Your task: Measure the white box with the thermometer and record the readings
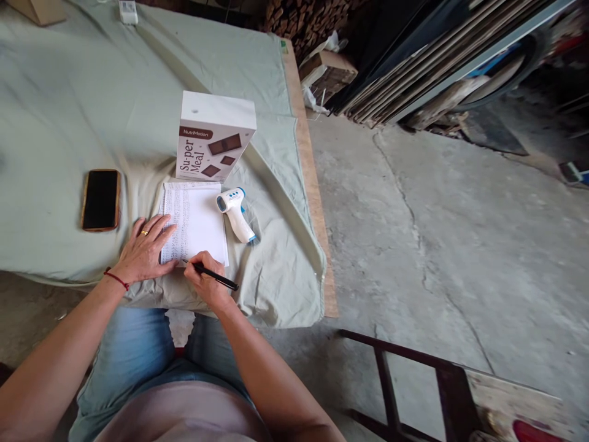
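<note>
My right hand [208, 276] is closed around a black pen [218, 277], its tip at the lower part of a sheet of paper [206, 215]. Rows of small handwriting fill the left side of the sheet, while its right side is blank. My left hand [148, 248] lies flat with fingers spread over the paper's left edge. Beside the sheet on the right rests a white and blue infrared thermometer [237, 215]. Just behind the paper stands an upright white and brown Super Meal box [215, 138].
A phone [100, 200] in a brown case lies left of my left hand on the cloth-covered table [59, 123]. A small white device [128, 12] is at the far edge. A dark metal frame [400, 356] stands on the concrete floor, right.
</note>
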{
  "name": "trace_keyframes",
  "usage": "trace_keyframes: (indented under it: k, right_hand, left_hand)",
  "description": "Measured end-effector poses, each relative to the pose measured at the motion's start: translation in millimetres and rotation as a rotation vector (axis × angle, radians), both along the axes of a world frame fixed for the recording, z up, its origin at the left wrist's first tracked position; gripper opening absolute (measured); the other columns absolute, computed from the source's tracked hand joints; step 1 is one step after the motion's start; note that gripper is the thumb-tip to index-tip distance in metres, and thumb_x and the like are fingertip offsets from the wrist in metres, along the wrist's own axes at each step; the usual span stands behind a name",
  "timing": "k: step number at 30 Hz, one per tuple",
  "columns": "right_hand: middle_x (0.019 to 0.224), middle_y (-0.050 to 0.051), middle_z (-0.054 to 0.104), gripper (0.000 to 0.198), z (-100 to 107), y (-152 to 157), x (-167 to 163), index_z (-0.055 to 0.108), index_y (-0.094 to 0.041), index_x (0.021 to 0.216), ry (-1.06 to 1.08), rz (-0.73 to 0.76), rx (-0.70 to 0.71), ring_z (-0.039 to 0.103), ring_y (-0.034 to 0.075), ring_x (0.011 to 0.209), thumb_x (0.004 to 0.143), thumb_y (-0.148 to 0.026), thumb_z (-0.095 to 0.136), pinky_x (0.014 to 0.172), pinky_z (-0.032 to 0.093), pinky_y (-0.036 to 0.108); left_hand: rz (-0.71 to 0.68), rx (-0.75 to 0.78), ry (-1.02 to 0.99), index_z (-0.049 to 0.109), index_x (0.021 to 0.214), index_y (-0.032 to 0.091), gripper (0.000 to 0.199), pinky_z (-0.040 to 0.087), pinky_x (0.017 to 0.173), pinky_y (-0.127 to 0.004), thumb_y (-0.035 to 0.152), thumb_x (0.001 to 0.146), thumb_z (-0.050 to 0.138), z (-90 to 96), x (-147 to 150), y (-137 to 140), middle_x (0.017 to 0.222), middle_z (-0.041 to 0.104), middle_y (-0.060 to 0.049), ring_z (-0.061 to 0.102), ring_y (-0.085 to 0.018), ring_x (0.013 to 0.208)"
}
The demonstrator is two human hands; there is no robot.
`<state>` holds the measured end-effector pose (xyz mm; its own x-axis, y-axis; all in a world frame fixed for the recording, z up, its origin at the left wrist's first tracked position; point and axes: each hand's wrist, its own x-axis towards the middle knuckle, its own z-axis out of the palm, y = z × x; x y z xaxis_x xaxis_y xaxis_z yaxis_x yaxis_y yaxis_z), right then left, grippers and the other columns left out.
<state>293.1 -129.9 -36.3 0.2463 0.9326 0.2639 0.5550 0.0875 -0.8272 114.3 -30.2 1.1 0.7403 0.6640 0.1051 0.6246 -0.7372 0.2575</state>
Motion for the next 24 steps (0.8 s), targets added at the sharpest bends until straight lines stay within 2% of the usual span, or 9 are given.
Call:
trace_keyframes:
  k: [24]
  right_hand:
    - [0.058,-0.004,0.059,0.006,3.9,-0.3,1.1,0.055,-0.024,0.072,0.044,-0.006,-0.08,0.053,0.012,0.052,0.076,-0.029,0.054,0.055,0.044,0.024]
  left_hand:
    - [0.01,-0.011,0.026,0.049,0.151,0.018,0.074,0.021,0.126,-0.061,0.045,0.084,0.065,2.6,0.3,-0.2,0.165,0.04,-0.019,0.038,-0.038,0.152]
